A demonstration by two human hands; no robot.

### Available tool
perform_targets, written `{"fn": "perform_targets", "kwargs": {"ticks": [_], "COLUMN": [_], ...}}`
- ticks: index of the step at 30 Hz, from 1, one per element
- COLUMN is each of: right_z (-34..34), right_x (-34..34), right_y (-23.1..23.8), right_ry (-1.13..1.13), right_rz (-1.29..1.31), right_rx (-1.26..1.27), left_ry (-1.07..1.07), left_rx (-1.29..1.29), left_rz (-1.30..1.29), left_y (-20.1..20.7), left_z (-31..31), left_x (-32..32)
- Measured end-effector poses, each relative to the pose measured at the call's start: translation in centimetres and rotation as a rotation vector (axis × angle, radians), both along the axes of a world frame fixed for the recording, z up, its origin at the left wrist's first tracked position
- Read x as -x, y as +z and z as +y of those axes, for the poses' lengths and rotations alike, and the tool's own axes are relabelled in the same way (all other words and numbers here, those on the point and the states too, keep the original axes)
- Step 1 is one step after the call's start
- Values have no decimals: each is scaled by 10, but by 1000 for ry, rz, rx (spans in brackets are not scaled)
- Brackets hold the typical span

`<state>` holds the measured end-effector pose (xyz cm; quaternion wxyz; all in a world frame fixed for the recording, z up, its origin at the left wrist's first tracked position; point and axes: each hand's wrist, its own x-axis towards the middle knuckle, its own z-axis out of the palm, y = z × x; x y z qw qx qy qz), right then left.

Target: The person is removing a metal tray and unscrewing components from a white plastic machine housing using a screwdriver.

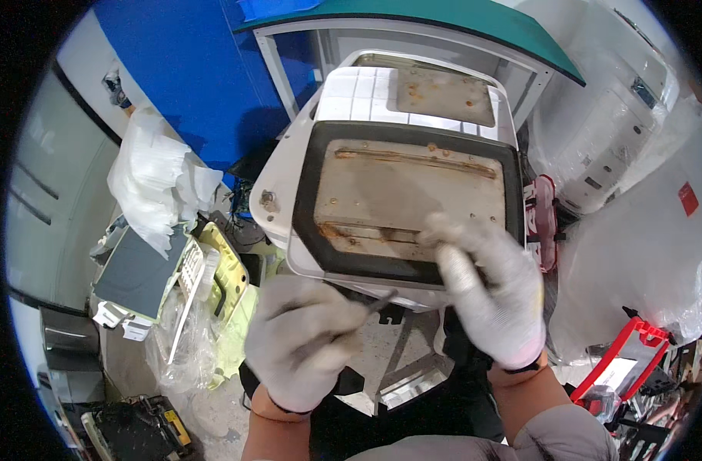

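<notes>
Left hand [303, 332] closed around slim dark tool [385, 300], beside near edge of rust-stained panel [412, 196]. Panel lies in front of green table [474, 24]. Right hand [495, 296] over panel's near right corner; blurred, cannot tell if gripping.

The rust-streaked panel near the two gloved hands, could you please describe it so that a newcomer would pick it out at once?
From the green table at the top, look down to the white parts in front. Among them is a grey panel, partly behind the right hand. Its thick black border sets it apart from the rust-spotted plate beyond.
</notes>
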<state>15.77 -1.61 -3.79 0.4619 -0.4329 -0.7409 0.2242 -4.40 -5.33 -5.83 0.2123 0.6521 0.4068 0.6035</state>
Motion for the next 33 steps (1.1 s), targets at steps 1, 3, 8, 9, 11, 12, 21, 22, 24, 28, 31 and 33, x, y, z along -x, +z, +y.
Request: {"fn": "perform_targets", "kwargs": {"ticks": [1,3,8,9,11,12,21,22,24,28,31,33], "right_z": [0,-2,-9,-9,-6,-5,4,3,4,6,6,7], "right_x": [-9,-21,-47,-52,-60,-63,-85,-86,-88,-91,-91,-90], "right_y": [1,7,7,6,3,2,-22,-23,-23,-23,-22,-23], "right_ry": [-89,-252,-330,-314,-308,-299,-185,-186,-187,-201,-218,-220], "right_rz": [31,116,159,106,72,34,-76,-72,-60,-67,-82,-102], "right_rx": [18,66,96,107,118,125,63,65,106,99,70,48], "left_ry": [-84,-160,-205,-212,-192,-170,-100,-90,-78,-83,-72,-51], "left_rx": [159,155,103,157,99,33,-3,12,28,51,102,171], "left_rz": [-63,-130,-99,-158,5,164,301,303,308,297,280,254], "left_y": [2,6,25,25,23,22,14,13,11,7,10,10], "left_z": [0,7,24,25,33,36,50,50,50,51,50,50], "left_x": [-9,-23,-58,-68,-77,-82,-102,-103,-104,-102,-105,-105]}}
